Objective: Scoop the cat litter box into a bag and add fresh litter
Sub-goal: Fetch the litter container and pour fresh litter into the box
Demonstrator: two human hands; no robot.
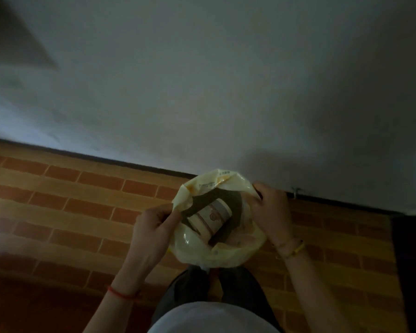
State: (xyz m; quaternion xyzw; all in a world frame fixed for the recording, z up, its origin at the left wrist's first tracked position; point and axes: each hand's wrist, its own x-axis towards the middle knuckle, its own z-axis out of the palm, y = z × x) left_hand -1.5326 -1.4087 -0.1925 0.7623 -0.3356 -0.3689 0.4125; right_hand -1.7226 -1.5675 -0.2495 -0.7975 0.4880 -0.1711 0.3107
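We hold one pale yellow plastic bag (226, 257) open, left hand (154, 228) and right hand (271, 210), two grips pinching its rim, one striped paper cup (211, 217) inside

The picture is dim and underexposed, soft all over with no crisp edge. The wall (202, 80) reads grey, lighter toward the left and sinking into shadow at the right. A hazy pale glare sits on the floor (58, 200) at the left edge. The bag (216, 251) is brightest, with small glints. The skirting (154, 167) bows from wide-angle distortion.
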